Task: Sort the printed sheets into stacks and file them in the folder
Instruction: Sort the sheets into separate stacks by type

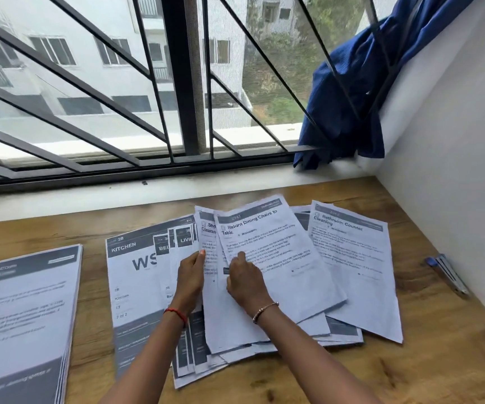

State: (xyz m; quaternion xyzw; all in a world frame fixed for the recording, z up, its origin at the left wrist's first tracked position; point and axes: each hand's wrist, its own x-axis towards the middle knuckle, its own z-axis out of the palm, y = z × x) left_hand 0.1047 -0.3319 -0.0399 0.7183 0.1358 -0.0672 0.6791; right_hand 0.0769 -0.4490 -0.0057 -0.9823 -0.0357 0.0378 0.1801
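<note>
Two bare forearms reach in from the bottom edge, red thread band on the left wrist, thin beaded bracelet on the right. Left hand [190, 277] rests on the fanned spread of white printed sheets [235, 325], fingers curled loosely with the thumb tip pressed on the left edge of a sheet headed "Sho... Cleaning". Whether it actually pinches that sheet, cannot tell. Right hand [245, 282] sits just right of the left one, fingers bent and closed down onto the top sheet headed "Return Dining Chairs to Table" [276, 258], index tip touching its text; grip under the paper hidden.

Left of the left fingers, partly under them, lie overlapped sheets with dark header bars, the outermost reading "KITCHEN" [132, 287]. Well left of both hands, apart from the spread, sits a squared stack of printed sheets [22, 316] marked "384". Right of the right fingers, overlapping the fan, lies a sheet headed "Bathroom Counter Cleaning" [355, 266]. Far right, near the white wall, a small blue and white object [447, 272], type unclear.

Everything rests on a brown wood-grain table [410, 360]. Beyond the fingertips: white sill, dark metal window grille [177, 83], bunched blue cloth [349, 91] on its right.
</note>
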